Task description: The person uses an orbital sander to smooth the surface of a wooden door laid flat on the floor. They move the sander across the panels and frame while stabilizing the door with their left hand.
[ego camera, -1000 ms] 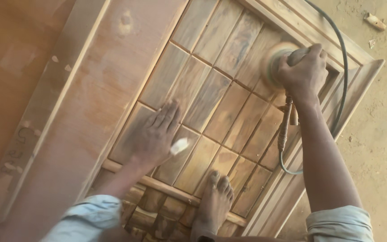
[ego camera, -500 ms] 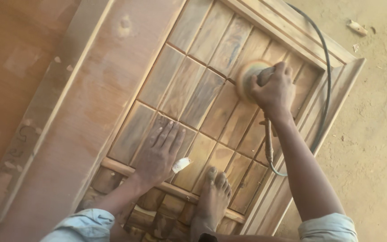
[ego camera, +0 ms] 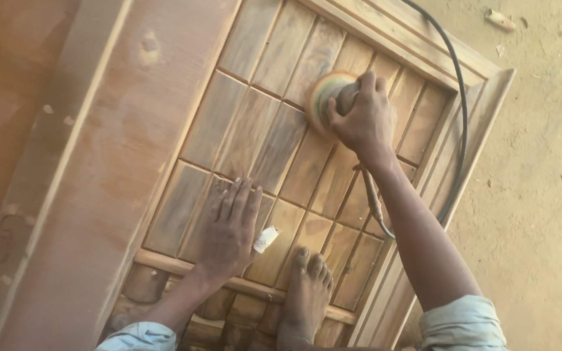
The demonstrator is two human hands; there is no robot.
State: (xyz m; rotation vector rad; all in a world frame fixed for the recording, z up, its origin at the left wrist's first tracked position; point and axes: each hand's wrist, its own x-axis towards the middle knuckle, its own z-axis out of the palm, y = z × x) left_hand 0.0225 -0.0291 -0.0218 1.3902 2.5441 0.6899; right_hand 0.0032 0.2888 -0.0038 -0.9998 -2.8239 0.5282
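Observation:
A wooden door (ego camera: 131, 149) with slatted panels lies flat under me. My right hand (ego camera: 362, 120) grips a round power sander (ego camera: 325, 97) whose disc rests on the slats near the panel's middle top. A black cable (ego camera: 460, 117) runs from the sander along the door's right frame. My left hand (ego camera: 229, 227) is pressed flat on the lower slats, fingers spread, with a small white scrap (ego camera: 267, 239) beside the thumb. My bare foot (ego camera: 307, 296) stands on the slats near the bottom rail.
Sandy ground (ego camera: 541, 195) lies to the right of the door, with small wood scraps (ego camera: 501, 19) on it. A reddish wooden surface (ego camera: 8, 97) lies along the door's left edge.
My right hand has slid the sander leftward across the slats, from the panel's right side toward its middle. The left hand and foot stay where they were.

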